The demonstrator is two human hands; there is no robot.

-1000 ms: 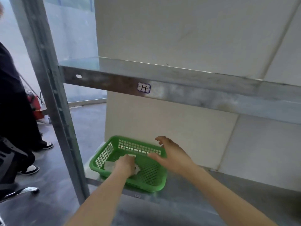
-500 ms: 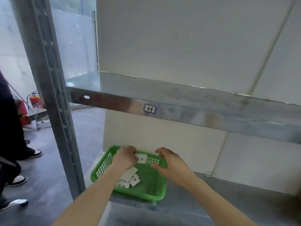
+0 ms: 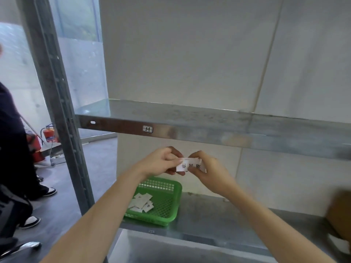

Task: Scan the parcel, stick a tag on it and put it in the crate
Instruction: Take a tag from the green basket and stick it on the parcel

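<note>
Both my hands hold one white paper tag (image 3: 190, 164) with black characters printed on it, raised just under the middle shelf. My left hand (image 3: 163, 161) pinches its left end and my right hand (image 3: 209, 170) pinches its right end. Below them a green plastic basket (image 3: 171, 209) sits on the lower metal shelf, with several more white tags (image 3: 141, 203) lying loose inside. At the far right edge a brown cardboard parcel (image 3: 340, 213) is partly in view and blurred.
A steel rack: middle shelf (image 3: 209, 128) with a small "H" label, lower shelf (image 3: 228, 223), upright post (image 3: 62, 120) on the left. Another person's dark clothing and shoes (image 3: 11, 168) stand at the left. Red fire extinguishers (image 3: 49, 132) sit on the floor behind.
My left hand took a tag out of the green basket and lifted it. My right hand left the basket's rim and took hold of the tag's other end. The view tilted up.
</note>
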